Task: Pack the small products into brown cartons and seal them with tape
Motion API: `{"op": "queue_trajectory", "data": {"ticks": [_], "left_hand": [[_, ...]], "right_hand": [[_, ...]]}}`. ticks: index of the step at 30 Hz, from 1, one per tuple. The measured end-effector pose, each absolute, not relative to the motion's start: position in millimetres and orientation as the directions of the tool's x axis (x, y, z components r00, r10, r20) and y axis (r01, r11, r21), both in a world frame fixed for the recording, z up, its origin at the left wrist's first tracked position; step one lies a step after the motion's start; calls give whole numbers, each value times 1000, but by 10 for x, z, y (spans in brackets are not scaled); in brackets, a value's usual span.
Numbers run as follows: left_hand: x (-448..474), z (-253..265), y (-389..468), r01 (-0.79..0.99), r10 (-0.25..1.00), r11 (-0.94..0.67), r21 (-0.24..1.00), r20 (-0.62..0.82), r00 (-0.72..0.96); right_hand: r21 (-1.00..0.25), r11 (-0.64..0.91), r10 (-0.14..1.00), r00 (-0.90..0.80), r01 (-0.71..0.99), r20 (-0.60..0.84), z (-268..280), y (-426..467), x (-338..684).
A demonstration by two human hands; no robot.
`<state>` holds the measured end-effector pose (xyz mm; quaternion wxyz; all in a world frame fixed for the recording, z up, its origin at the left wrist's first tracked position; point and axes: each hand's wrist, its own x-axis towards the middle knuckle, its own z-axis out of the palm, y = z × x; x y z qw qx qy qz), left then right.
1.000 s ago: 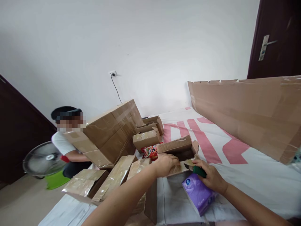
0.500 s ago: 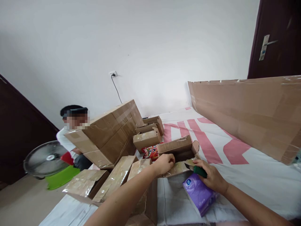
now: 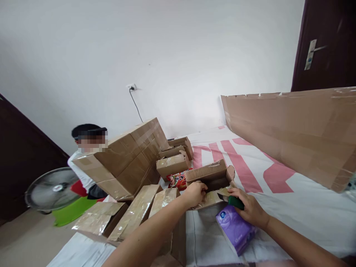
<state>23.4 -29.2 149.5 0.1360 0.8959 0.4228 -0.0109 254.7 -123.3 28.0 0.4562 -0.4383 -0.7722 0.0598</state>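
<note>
An opened cardboard box (image 3: pixel 207 172) lies in front of me with its near flap folded out. My left hand (image 3: pixel 195 194) is closed on the box's near left edge, its fingertips partly hidden inside. In my right hand (image 3: pixel 249 208) is a green-handled utility knife (image 3: pixel 236 202), with the dark blade pointing left over the taped flap. Just below that hand rests a purple tissue pack (image 3: pixel 236 230). A red snack packet (image 3: pixel 178 180) touches the box's left side.
Several taped cartons (image 3: pixel 136 213) sit at left, beside a large carton (image 3: pixel 133 148). Smaller opened boxes (image 3: pixel 174 165) stand behind. A tall cardboard sheet (image 3: pixel 289 129) borders the white-and-pink cloth (image 3: pixel 267 207). A person (image 3: pixel 80 167) crouches at left near a fan (image 3: pixel 57 189).
The view has shifted slightly. Both hands, the knife and the box keep nearly the same places. The person at left has turned the head a little.
</note>
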Motion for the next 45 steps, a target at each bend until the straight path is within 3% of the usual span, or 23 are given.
{"op": "queue_trajectory", "data": {"ticks": [5,9,12,17,21,33,41,45], "left_hand": [[268,1457,-304,798,786,-547,254,-174,594],[243,1421,-254,813,803,-486,320,-205,560],[215,1399,-149,793,770,-461,399,-263,581],[186,1371,-18,756,719,-423,499,-322,615],[174,1357,-16,740,717,-399,542,-318,620],[149,1419,-49,727,733,-370,578,-299,611],[156,1487,-98,762,793,-391,516,-232,564],[201,1560,-165,749,809,-426,507,-158,567]], "right_hand": [[-503,597,748,-205,625,632,332,-1253,2549],[-470,519,818,-256,714,515,637,-1260,2601],[-301,511,822,-354,805,446,959,-1199,2630],[42,583,731,-547,811,408,1363,-1031,2600],[203,603,674,-629,771,388,1504,-951,2565],[171,669,618,-670,723,411,1384,-868,2523],[435,603,472,-739,669,480,1333,-1008,2425],[488,558,416,-735,671,535,1320,-1081,2398]]}}
